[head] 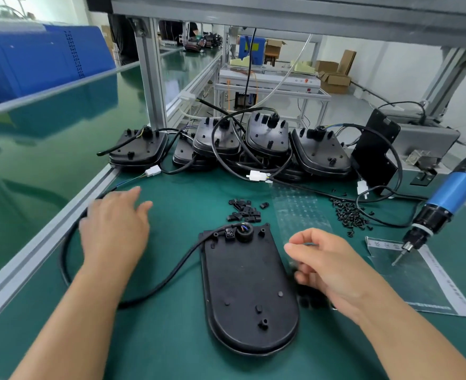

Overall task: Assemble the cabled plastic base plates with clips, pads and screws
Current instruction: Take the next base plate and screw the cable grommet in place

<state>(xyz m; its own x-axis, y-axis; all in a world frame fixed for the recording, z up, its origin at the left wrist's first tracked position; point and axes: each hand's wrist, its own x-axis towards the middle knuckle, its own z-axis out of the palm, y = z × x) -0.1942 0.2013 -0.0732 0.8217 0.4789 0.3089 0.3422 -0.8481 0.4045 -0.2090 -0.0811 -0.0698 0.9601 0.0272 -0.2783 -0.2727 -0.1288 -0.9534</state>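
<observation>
Base plate (pixel 249 292) flat for fitting; my right hand (pixel 328 267) beside it pinches at the pad sheet (pixel 299 212), grip unclear; my left hand (pixel 116 229), open and empty, steadies nothing.

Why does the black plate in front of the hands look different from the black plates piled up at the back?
The front plate lies flat and alone on the green mat; the back plates are stacked and leaning on each other. The front plate's cable curls off to the left, while the back plates' cables tangle together. Both are black plastic with a cable attached.
</observation>
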